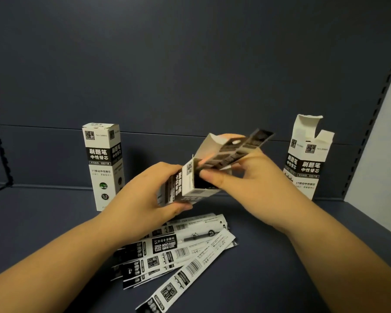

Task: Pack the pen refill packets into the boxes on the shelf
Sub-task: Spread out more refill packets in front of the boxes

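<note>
The left hand gripped an open refill box above the shelf, tilted with its mouth to the upper right. The right hand pinched a bundle of refill packets, whose long axis ran along the box, the lower ends already inside the mouth. More loose packets lay near, below the hands, with a closed box standing far left and an open box far right.
</note>
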Demonstrator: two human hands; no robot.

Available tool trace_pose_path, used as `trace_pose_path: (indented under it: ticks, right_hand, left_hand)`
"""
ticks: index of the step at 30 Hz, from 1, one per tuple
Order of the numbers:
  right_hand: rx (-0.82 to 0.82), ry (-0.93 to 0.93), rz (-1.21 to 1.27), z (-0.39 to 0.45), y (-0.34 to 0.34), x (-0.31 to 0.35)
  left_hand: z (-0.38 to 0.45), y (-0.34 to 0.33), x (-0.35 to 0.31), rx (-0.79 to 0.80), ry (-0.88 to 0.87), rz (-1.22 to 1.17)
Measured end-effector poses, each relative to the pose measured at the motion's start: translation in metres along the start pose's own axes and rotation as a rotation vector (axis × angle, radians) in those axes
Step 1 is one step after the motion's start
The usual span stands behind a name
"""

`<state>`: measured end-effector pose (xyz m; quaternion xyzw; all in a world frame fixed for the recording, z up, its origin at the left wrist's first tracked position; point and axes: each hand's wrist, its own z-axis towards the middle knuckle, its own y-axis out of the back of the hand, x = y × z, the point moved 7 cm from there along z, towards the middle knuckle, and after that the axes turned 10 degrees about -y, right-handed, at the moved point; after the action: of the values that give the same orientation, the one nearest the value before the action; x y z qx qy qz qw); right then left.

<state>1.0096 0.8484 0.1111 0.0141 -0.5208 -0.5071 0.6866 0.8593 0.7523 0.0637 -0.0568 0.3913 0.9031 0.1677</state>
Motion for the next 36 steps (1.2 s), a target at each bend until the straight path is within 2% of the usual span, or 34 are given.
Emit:
trace_pose_path:
  ticks: [2, 6, 10, 16, 20, 23, 26, 32, 34, 36]
  right_hand:
    - [0.015, 0.012, 0.047, -0.003, -0.001, 0.004]
    - [-0.123, 0.063, 0.201, -0.004, 0.010, 0.009]
    - [-0.066, -0.017, -0.021, 0.002, 0.001, -0.001]
    - [-0.127, 0.053, 0.145, -0.002, 0.014, 0.005]
    - [-0.080, 0.079, -0.091, -0.002, 0.001, 0.007]
    - [-0.134, 0.098, 0.001, -0.005, 0.008, 0.009]
    - [-0.107, 0.096, -0.064, -0.006, 0.005, 0.009]
    - [-0.296, 0.136, -0.045, -0.013, 0.021, 0.009]
    - [-0.223, 0.060, -0.123, -0.011, 0.023, 0.004]
    - [-0.026, 0.022, -0.312, -0.010, 0.011, -0.001]
  left_hand:
    - [0.000, 0.002, 0.001, -0.025, 0.013, -0.013]
    - [0.000, 0.002, 0.002, -0.029, 0.024, -0.015]
    - [0.000, 0.000, 0.001, -0.023, 0.022, -0.011]
    - [0.001, 0.002, 0.000, -0.037, 0.025, -0.012]
    - [0.001, 0.000, -0.003, -0.031, 0.017, -0.012]
    - [0.001, 0.002, -0.003, -0.041, 0.017, -0.014]
    - [0.001, 0.002, -0.003, -0.048, 0.028, -0.024]
    - [-0.002, 0.005, 0.006, -0.113, 0.122, -0.053]
    - [-0.003, 0.008, 0.009, -0.155, 0.164, -0.087]
    - [-0.003, 0.010, 0.010, -0.183, 0.196, -0.109]
